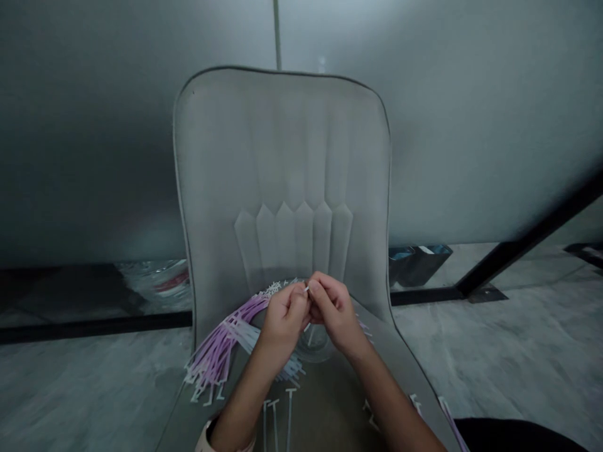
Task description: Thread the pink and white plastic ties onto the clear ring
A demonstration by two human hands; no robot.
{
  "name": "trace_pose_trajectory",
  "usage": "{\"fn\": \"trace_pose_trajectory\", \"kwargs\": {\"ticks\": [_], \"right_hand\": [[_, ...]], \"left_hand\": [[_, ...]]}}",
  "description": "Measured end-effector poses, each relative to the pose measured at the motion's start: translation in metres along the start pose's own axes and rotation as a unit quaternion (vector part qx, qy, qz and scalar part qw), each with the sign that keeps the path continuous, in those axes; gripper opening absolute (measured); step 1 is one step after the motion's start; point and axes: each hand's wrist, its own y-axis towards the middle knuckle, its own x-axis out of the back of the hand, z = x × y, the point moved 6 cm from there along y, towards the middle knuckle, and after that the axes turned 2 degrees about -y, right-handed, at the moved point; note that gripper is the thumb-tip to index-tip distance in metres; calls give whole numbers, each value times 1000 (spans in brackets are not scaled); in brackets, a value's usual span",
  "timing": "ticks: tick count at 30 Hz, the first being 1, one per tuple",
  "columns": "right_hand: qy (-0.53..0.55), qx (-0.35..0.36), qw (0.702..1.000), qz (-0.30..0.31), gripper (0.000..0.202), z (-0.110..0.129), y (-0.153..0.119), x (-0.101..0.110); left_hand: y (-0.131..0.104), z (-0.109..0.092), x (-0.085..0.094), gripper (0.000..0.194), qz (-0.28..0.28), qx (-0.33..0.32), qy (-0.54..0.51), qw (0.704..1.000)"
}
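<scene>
My left hand (286,312) and my right hand (332,307) meet above the chair seat. Both are closed in a pinch on a small white piece (306,289) between the fingertips; most of it is hidden. Under them a clear round dish (315,346) rests on the seat. Purple sticks with white ends (214,355) lie in a fanned bundle left of my left hand. Pale blue sticks (245,334) cross them and run behind my left forearm. Several white T-ended sticks (289,414) lie on the seat between my forearms.
A grey padded chair (282,144) faces me, its backrest behind my hands. More sticks (452,424) lie by the right seat edge. Behind stand a grey panel, a plastic-wrapped item (164,282) at left and a dark bag (419,267) at right.
</scene>
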Motion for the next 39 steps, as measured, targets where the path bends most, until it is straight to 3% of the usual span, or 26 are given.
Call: {"fn": "trace_pose_trajectory", "kwargs": {"ticks": [10,20,39], "right_hand": [[-12,11,1000,-2,37,2,-1,-1],[103,-40,994,4,38,-6,-3,-3],[73,-46,996,-5,41,-5,-3,-2]], "left_hand": [[0,-2,0,33,1,-8,0,1000],[-3,1,-4,32,-32,65,-57,996],[-3,2,-2,29,-45,77,-54,995]]}}
